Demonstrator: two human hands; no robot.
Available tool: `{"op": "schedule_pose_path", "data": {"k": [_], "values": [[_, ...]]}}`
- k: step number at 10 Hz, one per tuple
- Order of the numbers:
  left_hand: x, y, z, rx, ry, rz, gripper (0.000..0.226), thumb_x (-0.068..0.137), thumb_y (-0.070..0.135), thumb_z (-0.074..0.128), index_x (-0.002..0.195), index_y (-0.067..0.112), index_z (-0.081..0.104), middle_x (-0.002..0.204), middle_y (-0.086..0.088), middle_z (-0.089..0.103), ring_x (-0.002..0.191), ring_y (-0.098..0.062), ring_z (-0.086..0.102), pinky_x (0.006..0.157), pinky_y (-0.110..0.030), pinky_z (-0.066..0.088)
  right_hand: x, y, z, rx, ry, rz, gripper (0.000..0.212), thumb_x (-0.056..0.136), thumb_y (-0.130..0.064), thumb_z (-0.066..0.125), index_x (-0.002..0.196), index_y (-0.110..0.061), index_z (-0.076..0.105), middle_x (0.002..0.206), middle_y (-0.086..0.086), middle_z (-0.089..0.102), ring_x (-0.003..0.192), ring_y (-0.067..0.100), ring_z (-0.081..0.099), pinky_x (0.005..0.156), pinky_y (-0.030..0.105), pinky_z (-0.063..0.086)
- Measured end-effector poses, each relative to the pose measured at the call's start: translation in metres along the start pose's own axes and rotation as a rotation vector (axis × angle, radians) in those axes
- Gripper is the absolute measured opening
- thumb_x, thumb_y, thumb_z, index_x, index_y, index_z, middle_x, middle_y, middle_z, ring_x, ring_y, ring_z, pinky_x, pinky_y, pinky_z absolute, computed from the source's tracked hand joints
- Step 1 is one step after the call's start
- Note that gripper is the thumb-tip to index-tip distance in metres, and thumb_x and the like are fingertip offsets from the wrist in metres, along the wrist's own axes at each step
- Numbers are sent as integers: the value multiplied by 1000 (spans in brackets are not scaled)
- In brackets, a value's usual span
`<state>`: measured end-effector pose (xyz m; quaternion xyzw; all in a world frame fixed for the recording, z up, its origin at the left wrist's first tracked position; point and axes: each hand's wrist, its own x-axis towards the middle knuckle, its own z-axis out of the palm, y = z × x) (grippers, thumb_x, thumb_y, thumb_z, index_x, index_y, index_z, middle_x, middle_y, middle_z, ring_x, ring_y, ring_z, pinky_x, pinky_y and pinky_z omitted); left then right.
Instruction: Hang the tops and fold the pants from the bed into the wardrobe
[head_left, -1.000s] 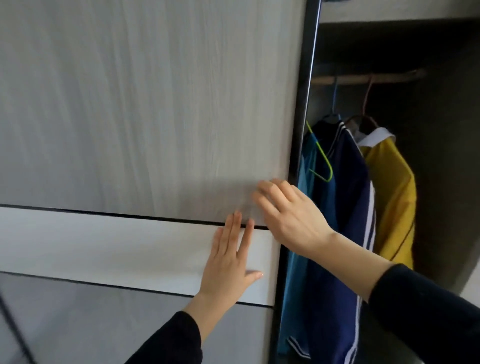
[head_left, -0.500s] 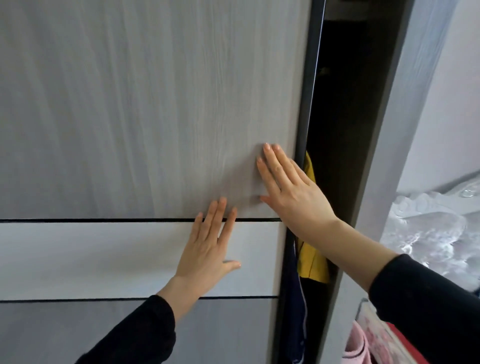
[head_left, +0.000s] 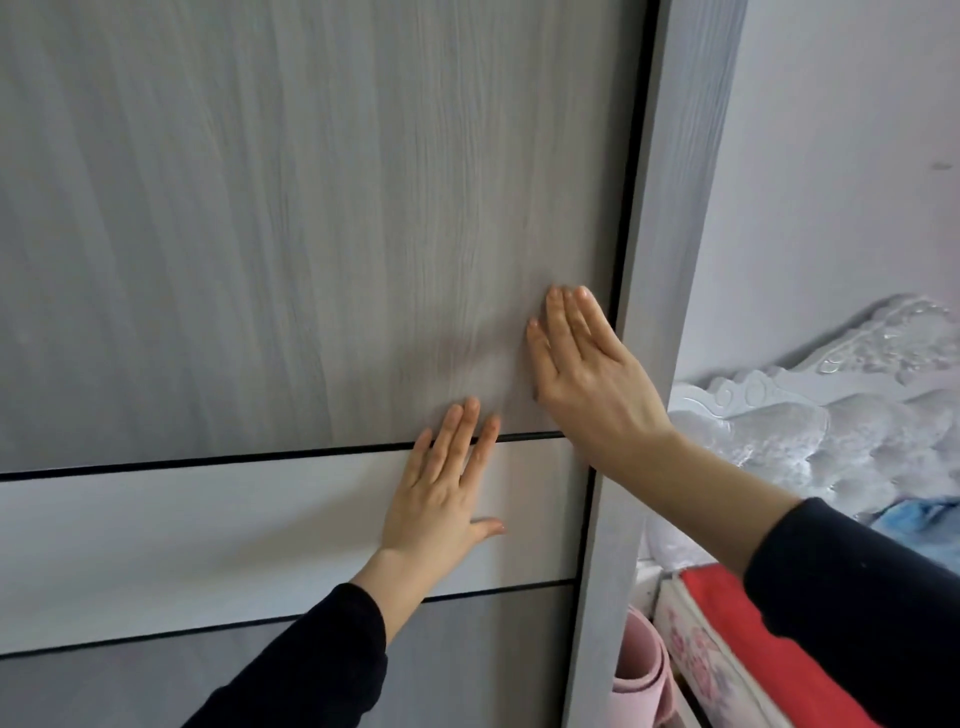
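Left hand (head_left: 441, 499) and right hand (head_left: 587, 374) press flat on the wardrobe door (head_left: 285, 234), beside its frame (head_left: 649, 291).

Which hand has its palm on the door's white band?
The left hand, flat on the white band; the right hand presses the wood-grain panel above, beside the frame.

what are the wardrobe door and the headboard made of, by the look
Wardrobe door: probably laminated board, matte, going by its printed-looking grey wood grain. Headboard: glossy silvery tufted padding, perhaps vinyl, under a white carved frame, wood or plastic.
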<state>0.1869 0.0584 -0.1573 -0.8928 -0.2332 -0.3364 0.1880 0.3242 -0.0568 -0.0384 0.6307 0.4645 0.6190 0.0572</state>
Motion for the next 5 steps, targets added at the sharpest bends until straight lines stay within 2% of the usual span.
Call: {"op": "schedule_pose_path", "data": {"k": [2,4,5], "values": [[3,4,4,-15,-1,6,147,45,66,82,153,13,-2,160,-11,-14,148,-25,-9,119,-41,-2,-4,10,5,7,4,-23,54,89,-23,62,131,9,51,137,34,47,131,44,44,118,50,13],[3,11,4,25,26,-8,148,46,65,83,153,12,-4,159,-14,-15,148,-27,-10,119,-43,-6,-7,12,6,82,15,-8,55,84,-18,68,130,7,53,137,33,47,129,43,46,117,49,17],[3,12,4,12,37,-16,148,46,65,82,153,11,-4,159,-14,-15,148,-28,-11,119,-44,-3,-7,18,2,249,45,50,57,79,-24,76,127,2,59,136,26,52,129,40,48,116,46,18]]}}
